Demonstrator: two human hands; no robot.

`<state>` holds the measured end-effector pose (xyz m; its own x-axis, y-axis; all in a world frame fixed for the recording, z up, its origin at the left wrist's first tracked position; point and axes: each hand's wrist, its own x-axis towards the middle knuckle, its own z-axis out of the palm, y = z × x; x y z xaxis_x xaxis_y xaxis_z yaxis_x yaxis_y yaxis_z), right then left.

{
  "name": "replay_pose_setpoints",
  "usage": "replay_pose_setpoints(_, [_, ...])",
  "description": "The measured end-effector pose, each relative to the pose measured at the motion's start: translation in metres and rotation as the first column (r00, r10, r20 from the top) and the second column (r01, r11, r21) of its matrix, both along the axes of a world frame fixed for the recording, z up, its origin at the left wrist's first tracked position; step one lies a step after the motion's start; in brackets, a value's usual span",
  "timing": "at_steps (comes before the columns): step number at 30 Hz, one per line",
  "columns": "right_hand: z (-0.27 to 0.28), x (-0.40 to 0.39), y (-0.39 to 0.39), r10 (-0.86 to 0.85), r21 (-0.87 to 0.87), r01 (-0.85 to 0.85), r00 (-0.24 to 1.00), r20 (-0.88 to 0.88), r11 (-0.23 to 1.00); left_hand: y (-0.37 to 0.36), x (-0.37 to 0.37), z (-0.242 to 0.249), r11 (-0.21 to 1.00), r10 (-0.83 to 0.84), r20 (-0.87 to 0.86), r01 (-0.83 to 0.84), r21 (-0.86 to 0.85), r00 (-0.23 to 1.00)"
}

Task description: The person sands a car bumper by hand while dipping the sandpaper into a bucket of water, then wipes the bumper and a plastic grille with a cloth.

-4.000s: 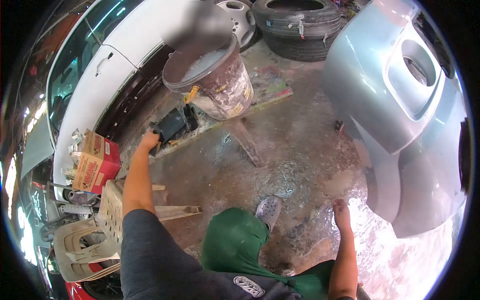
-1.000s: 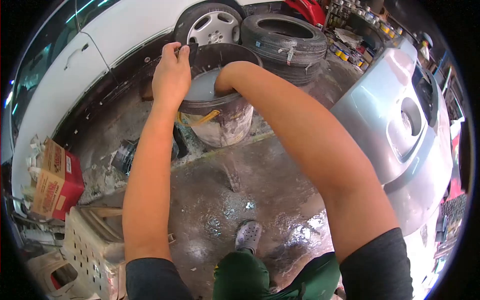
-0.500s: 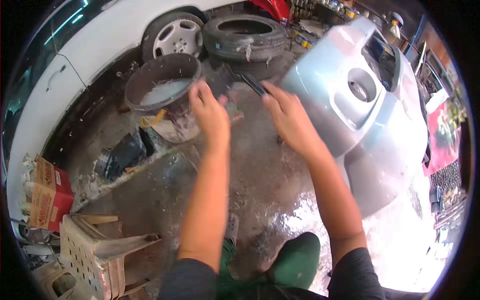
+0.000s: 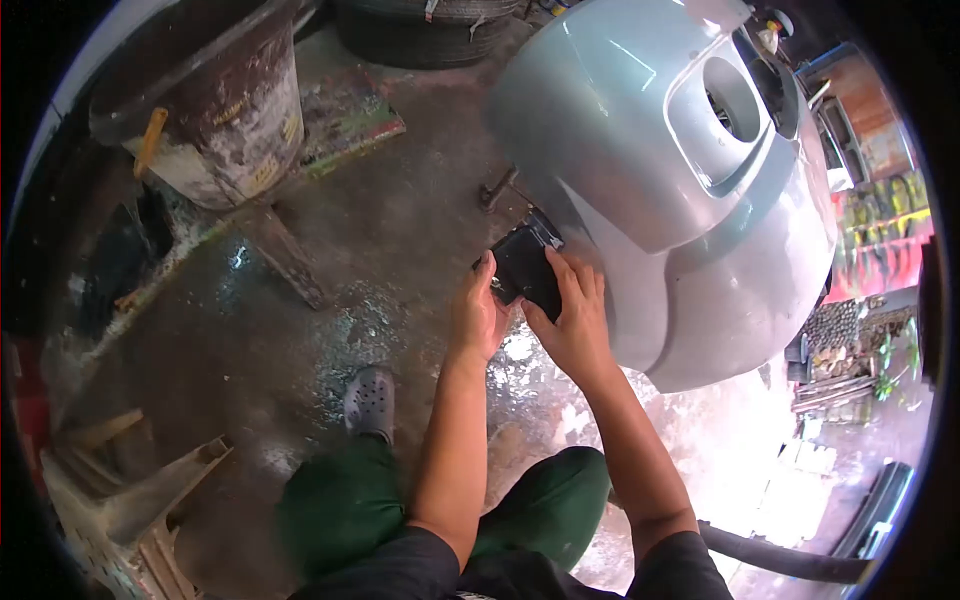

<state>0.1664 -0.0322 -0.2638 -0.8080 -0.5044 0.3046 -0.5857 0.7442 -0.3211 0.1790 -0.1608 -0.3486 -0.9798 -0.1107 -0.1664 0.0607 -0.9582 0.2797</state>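
A flat black piece (image 4: 528,265) is held between both hands, just left of a large glossy grey car bumper (image 4: 640,150). My left hand (image 4: 480,312) grips its left edge, thumb on top. My right hand (image 4: 574,308) has its fingers closed on the right side of the piece, near the bumper's lower edge. What the black piece is cannot be made out.
A dirty bucket (image 4: 225,120) with a yellow handle grip stands at the upper left, beside stacked tyres (image 4: 430,30). A worn plastic stool (image 4: 130,500) is at lower left. A wooden strip (image 4: 285,255) lies on the wet floor (image 4: 390,210). A dark hose (image 4: 780,555) runs at lower right.
The view has swung downward and closer to the floor. My hands, apart before with the black piece in my right hand, have come together, and both now hold it lower down.
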Motion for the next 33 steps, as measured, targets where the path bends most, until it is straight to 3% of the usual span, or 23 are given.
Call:
replay_pose_setpoints(4, [0.002,-0.002,-0.003,-0.012,0.035,0.012,1.000,-0.020,0.999,0.004,-0.002,-0.002,0.996,0.012,-0.078,-0.005,0.091,0.997])
replay_pose_setpoints(7, [0.001,-0.003,0.000,0.028,0.079,-0.030,0.999,0.024,0.996,0.003,0.004,-0.011,0.981,-0.018,0.013,0.020,-0.194,1.000])
replay_pose_setpoints(8, [0.003,-0.003,0.000,0.051,0.096,-0.055,0.998,0.043,0.994,-0.001,0.006,-0.016,0.987,-0.049,-0.007,0.048,-0.154,0.999])
replay_pose_setpoints(11, [0.015,-0.008,-0.004,0.009,-0.087,-0.008,1.000,0.007,0.996,-0.008,0.011,-0.027,0.992,-0.128,-0.071,0.128,-0.005,0.989])
replay_pose_setpoints(14, [0.037,-0.006,-0.016,-0.007,-0.391,0.263,0.837,0.547,0.882,0.005,0.006,-0.019,0.974,-0.155,-0.126,0.173,0.146,0.980])
replay_pose_setpoints(15, [0.042,-0.003,-0.019,0.021,-0.370,0.170,0.887,0.460,0.913,0.016,-0.001,-0.017,0.972,-0.133,-0.138,0.156,0.175,0.981])
replay_pose_setpoints(16, [0.048,-0.001,-0.021,0.045,-0.122,-0.016,0.972,0.232,0.992,0.027,-0.007,-0.015,0.969,-0.109,-0.149,0.139,0.205,0.983])
replay_pose_setpoints(17, [0.055,0.001,-0.023,0.144,0.174,-0.143,0.990,0.007,0.974,0.025,-0.002,0.016,0.991,-0.096,-0.066,0.102,0.084,0.993])
replay_pose_setpoints(18, [0.062,0.003,-0.025,0.301,0.474,-0.187,0.937,-0.176,0.860,0.028,-0.003,0.018,0.990,-0.127,-0.113,0.133,0.051,0.985])
replay_pose_setpoints(19, [0.066,0.006,-0.030,0.303,0.590,-0.113,0.924,-0.234,0.799,0.032,-0.006,0.020,0.986,-0.158,-0.157,0.163,0.019,0.975])
replay_pose_setpoints(21, [0.071,0.000,-0.024,0.324,0.668,-0.078,0.912,-0.251,0.740,0.040,-0.014,0.023,0.977,-0.213,-0.195,0.207,-0.053,0.957])
replay_pose_setpoints(25, [0.084,-0.036,-0.014,0.460,0.794,-0.139,0.867,-0.191,0.592,0.041,-0.022,0.027,0.959,-0.256,-0.047,0.248,-0.140,0.965])
replay_pose_setpoints(28, [0.092,-0.055,-0.021,0.571,0.874,-0.162,0.807,-0.150,0.459,0.057,-0.031,-0.006,0.977,-0.154,0.228,0.115,0.178,0.961])
replay_pose_setpoints(29, [0.092,-0.065,-0.024,0.618,0.900,-0.158,0.773,-0.142,0.406,0.073,-0.040,-0.020,0.989,-0.060,0.209,0.086,-0.120,0.976])
replay_pose_setpoints(32, [0.095,-0.085,-0.042,0.657,0.931,-0.119,0.739,-0.149,0.344,0.112,-0.025,-0.020,0.909,-0.133,-0.071,0.093,-0.407,0.989])
replay_pose_setpoints(33, [0.096,-0.084,-0.052,0.633,0.933,-0.092,0.757,-0.162,0.348,0.124,-0.024,-0.022,0.888,-0.133,-0.002,0.118,-0.444,0.991])
